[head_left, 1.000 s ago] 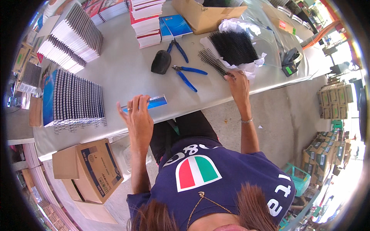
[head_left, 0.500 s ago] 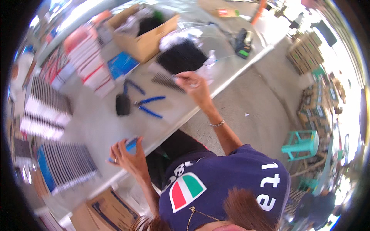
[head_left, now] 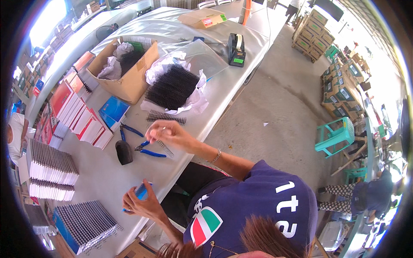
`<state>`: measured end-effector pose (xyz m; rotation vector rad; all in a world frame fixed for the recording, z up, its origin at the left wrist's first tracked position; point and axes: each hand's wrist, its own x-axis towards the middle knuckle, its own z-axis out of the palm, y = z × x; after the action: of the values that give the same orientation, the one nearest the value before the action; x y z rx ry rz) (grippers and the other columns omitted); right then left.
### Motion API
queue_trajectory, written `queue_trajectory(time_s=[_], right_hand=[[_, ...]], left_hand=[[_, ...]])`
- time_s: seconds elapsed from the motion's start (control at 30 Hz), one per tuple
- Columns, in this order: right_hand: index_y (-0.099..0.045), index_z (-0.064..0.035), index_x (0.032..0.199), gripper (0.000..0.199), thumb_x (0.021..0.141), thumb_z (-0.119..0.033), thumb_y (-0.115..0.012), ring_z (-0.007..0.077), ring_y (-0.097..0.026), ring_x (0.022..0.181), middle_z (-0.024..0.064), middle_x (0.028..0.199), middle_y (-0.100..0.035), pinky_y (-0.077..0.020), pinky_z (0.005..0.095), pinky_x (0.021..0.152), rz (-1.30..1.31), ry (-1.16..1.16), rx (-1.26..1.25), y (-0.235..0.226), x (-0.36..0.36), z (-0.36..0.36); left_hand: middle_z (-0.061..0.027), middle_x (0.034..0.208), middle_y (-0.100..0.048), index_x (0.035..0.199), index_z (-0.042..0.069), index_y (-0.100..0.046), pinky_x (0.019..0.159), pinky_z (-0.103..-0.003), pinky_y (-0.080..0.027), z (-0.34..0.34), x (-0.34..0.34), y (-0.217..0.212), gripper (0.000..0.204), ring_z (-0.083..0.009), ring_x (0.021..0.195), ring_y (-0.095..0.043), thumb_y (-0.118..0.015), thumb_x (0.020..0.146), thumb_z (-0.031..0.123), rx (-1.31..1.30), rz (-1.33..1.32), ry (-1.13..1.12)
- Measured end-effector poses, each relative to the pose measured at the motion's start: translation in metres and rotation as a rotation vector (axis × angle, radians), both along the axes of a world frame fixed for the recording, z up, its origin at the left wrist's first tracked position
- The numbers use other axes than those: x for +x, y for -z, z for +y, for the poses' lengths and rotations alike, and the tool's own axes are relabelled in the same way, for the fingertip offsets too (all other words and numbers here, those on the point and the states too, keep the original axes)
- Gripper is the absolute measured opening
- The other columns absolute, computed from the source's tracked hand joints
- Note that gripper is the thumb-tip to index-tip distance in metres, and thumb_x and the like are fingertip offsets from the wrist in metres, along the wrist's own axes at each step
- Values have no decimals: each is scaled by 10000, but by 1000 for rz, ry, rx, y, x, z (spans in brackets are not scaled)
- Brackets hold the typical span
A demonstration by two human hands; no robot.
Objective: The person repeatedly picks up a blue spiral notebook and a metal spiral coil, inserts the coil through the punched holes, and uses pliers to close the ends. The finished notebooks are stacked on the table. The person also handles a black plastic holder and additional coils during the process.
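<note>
My left hand (head_left: 145, 205), near the table's front edge, has its fingers closed around a small blue-covered booklet (head_left: 141, 191), mostly hidden by the hand. Farther right, my right hand (head_left: 170, 134) is closed on a thin dark spiral coil (head_left: 165, 148) that slants down below the fingers. Under and beside that hand lie blue-handled pliers (head_left: 152, 153); a second pair of pliers (head_left: 123, 133) is partly visible behind. A black scoop-like holder (head_left: 124, 153) sits to their left. Beyond the right hand are several loose coils (head_left: 167, 118) and a black coil heap (head_left: 172, 88) on crumpled paper.
A cardboard box (head_left: 124, 84) stands behind a blue booklet (head_left: 113, 111). Booklet stacks (head_left: 51, 163) and a spiral-bound pile (head_left: 86, 221) line the left. A tape dispenser (head_left: 237, 50) is at the far edge; a green stool (head_left: 335, 136) stands on the floor.
My right hand has drawn back from the loose coils toward the pliers, bringing a coil. The left hand still grips the booklet. The head view has shifted.
</note>
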<state>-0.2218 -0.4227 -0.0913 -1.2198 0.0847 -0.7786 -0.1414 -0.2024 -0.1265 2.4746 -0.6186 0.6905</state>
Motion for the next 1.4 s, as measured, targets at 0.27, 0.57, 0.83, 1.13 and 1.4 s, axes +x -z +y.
queue_trajectory(time_s=[0.27,0.57,0.83,1.13,1.4], right_hand=[[-600,-26,1144,192,965,-95,-612,134,-627,869,58,936,-625,-506,285,760,339,-114,-558,20,9,44],[-667,-5,1106,201,927,-95,-656,166,-630,916,85,1015,-705,-488,304,822,514,-155,-569,-3,8,52],[-684,-4,1078,196,917,-115,-672,175,-632,896,85,1007,-697,-488,305,810,463,-151,-655,1,16,59],[-698,-51,1007,164,847,-83,-688,266,-629,982,81,1018,-694,-463,382,888,290,-73,-894,4,18,58],[-658,-98,1026,134,918,-171,-622,271,-603,1015,73,1021,-654,-431,413,868,245,-6,-1086,34,24,63]], left_hand=[[-49,959,-646,884,142,-687,946,-506,-342,5,3,-4,318,-304,1033,-559,-838,679,331,-5,-57,92],[9,979,-627,851,173,-694,1041,-608,-240,-1,2,-7,278,-290,1113,-506,-841,698,352,-62,87,66],[16,974,-623,857,174,-696,1036,-608,-230,1,1,-9,262,-280,1132,-485,-837,711,340,-55,132,85],[1,982,-631,886,188,-701,1022,-542,-273,-2,6,-9,285,-282,1109,-522,-842,681,326,-38,66,120],[-11,1048,-616,984,157,-678,1029,-537,-257,6,6,-12,281,-272,1143,-502,-754,816,370,57,132,120]])
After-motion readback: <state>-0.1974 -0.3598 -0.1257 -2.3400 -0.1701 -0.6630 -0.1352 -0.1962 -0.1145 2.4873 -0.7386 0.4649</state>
